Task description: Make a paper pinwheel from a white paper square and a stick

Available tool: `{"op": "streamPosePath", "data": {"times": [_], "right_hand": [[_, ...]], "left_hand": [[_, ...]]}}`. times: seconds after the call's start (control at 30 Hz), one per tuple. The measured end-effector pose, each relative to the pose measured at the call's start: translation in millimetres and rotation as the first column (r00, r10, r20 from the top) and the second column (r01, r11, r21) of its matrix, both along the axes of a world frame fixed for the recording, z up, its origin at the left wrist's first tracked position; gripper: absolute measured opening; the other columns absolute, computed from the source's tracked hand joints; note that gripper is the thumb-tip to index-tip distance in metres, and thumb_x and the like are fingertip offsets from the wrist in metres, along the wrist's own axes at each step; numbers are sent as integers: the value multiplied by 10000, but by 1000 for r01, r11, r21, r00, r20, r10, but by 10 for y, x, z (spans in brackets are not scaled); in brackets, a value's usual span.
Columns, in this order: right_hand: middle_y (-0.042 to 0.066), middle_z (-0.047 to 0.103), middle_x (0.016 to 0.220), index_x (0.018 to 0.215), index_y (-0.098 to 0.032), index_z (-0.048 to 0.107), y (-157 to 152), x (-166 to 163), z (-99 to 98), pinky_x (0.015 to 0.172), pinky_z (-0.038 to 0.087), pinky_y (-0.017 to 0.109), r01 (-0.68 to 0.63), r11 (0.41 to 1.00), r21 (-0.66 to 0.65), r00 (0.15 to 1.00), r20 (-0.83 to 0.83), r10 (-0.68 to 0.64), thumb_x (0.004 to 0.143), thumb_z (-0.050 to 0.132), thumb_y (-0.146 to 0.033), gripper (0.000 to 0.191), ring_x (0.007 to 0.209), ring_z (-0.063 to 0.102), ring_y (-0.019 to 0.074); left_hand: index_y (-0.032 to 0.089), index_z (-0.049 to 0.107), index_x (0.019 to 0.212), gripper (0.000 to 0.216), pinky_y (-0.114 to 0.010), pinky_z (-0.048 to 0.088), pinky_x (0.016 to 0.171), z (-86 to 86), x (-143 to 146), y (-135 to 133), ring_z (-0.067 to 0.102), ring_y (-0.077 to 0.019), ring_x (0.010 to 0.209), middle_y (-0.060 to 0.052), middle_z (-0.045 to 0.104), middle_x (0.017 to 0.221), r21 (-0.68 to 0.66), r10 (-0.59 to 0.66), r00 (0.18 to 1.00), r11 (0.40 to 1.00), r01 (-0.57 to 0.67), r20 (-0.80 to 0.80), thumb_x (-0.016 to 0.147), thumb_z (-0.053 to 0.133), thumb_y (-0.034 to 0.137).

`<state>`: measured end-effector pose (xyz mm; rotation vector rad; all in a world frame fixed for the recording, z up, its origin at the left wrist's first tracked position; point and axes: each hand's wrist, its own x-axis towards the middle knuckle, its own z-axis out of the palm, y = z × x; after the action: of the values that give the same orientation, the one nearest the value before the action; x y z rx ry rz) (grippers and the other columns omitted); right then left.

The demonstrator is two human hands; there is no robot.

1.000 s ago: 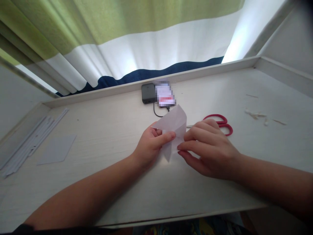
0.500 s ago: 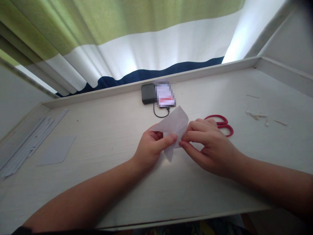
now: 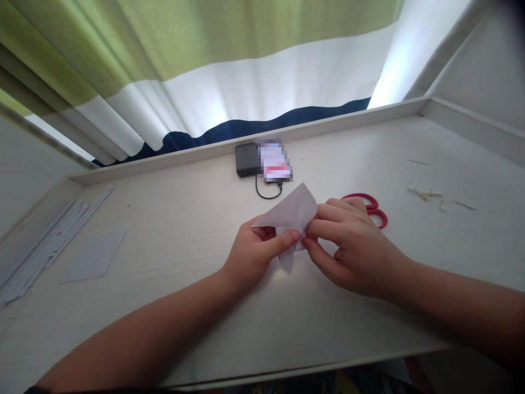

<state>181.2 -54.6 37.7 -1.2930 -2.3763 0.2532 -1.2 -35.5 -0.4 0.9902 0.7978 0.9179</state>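
Folded paper [image 3: 296,210] pinched by both hands over the middle of the desk [image 3: 229,334]

The folded white paper was in the grip of both hands, between the front and back edges of the desk and about midway along it. Its broad upper flap pointed toward the back edge, and a narrower tip hung toward the front edge. Whether that tip touched the surface could not be told.

The left hand [image 3: 260,246] pinched the paper, thumb flat on top and fingers bent behind it. The right hand [image 3: 353,241] pinched the paper's right side, thumb and forefinger nearly meeting around it, close to the left thumb's tip.

Just behind the right hand lay scissors [image 3: 383,219] with red handles, their blades hidden. Near the back edge, a black box [image 3: 246,160] sat beside a phone [image 3: 274,160] with a blurred screen, and a dark cable [image 3: 267,197] looped in front of them.

Along the left edge lay a stack of paper strips [image 3: 51,249], with a flat sheet [image 3: 96,257] next to it. Toward the right edge were small white pieces [image 3: 426,193], between two thin sticks [image 3: 465,206]. Beyond the back edge hung a green, white and blue curtain [image 3: 221,82].
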Motion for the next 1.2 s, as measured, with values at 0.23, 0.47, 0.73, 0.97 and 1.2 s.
{"op": "streamPosePath", "data": {"times": [0.23,0.47,0.73,0.97,1.2], "right_hand": [[36,550,736,673,-180,552,5,7,-18,705,269,369,7,1000,-15,1000,3,-7,871,496,-219,209,749,443,194],[23,542,722,697,-182,543,36,13,-65,703,263,364,-1,999,45,999,-39,3,907,466,-246,233,729,432,186],[26,545,722,689,-176,525,36,17,-77,699,272,357,-9,999,53,998,-68,13,897,487,-229,218,720,435,180],[24,551,709,673,-172,521,43,25,-76,693,279,353,-16,998,57,995,-102,21,884,506,-220,217,706,439,174],[25,563,699,672,-171,545,38,33,-74,690,281,356,-28,999,26,995,-92,30,876,507,-217,213,706,449,177]], "left_hand": [[146,674,809,199,-255,488,636,115,32,-27,614,-136,662,-4,677,722,103,62,991,993,-50,-122,671,797,220],[144,676,810,196,-236,480,628,97,14,-28,602,-117,644,7,663,696,95,58,993,994,-48,-104,676,797,222],[144,676,860,222,-243,489,667,67,-9,-11,630,-135,709,-11,690,764,88,20,996,996,-12,-89,676,792,192],[138,679,815,218,-248,487,639,96,-1,-18,616,-141,689,-12,673,729,111,24,992,994,-10,-127,642,806,175],[141,665,803,190,-224,473,623,119,14,-30,596,-119,674,-1,656,720,140,29,990,990,-10,-135,672,791,196]]}}
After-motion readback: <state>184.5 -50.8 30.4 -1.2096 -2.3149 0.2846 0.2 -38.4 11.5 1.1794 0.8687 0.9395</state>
